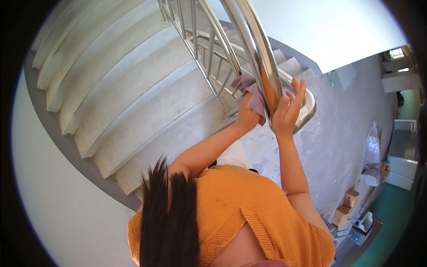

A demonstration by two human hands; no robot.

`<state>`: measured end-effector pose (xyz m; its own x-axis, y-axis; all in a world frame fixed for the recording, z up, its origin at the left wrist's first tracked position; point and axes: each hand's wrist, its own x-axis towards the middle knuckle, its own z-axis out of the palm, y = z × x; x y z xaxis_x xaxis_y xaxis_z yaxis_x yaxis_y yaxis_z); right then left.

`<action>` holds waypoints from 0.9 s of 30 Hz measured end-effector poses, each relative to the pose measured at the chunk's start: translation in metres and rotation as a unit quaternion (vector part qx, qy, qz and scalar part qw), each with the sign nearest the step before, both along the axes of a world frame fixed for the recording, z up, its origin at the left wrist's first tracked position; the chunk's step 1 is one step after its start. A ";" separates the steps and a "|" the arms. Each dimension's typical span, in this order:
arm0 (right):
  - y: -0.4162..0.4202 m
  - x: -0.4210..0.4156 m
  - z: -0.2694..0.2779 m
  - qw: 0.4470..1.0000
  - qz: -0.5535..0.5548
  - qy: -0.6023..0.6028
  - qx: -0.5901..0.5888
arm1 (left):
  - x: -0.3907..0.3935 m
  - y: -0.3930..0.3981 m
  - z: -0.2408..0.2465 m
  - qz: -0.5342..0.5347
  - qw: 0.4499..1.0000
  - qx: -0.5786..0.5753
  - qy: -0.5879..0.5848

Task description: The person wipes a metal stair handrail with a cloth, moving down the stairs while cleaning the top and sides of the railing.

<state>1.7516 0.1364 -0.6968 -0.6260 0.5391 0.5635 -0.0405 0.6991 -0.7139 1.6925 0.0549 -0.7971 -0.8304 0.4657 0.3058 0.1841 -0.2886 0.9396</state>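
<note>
My left hand (247, 115) grips a crumpled mauve cloth (248, 84). The cloth lies against the left side of a thick polished metal handrail (255, 36), between it and a thinner rail tube (225, 36). On the other side of the handrail is my right hand (287, 115), its palm against or very close to the metal near the rail's curved end (307, 111). Its fingers point up, spread apart, and hold nothing. My fingertips inside the cloth are hidden.
Concrete stairs (140, 100) rise on the left behind metal balusters (210, 50). A worn concrete floor (340, 133) spreads to the right. Cardboard boxes (342, 215), a plastic-wrapped item (373, 147) and a metal cabinet (402, 157) stand along the far right.
</note>
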 end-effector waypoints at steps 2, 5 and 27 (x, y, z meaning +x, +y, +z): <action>0.000 -0.001 0.000 1.000 0.001 -0.012 -0.012 | -0.028 0.006 -0.002 -0.075 0.997 -0.005 -0.020; 0.002 0.001 -0.001 0.999 0.003 -0.003 -0.041 | -0.055 0.023 0.012 -0.151 0.982 0.073 -0.085; -0.047 0.054 -0.053 0.959 0.206 0.083 0.173 | -0.027 -0.021 0.027 0.020 0.992 -0.120 0.046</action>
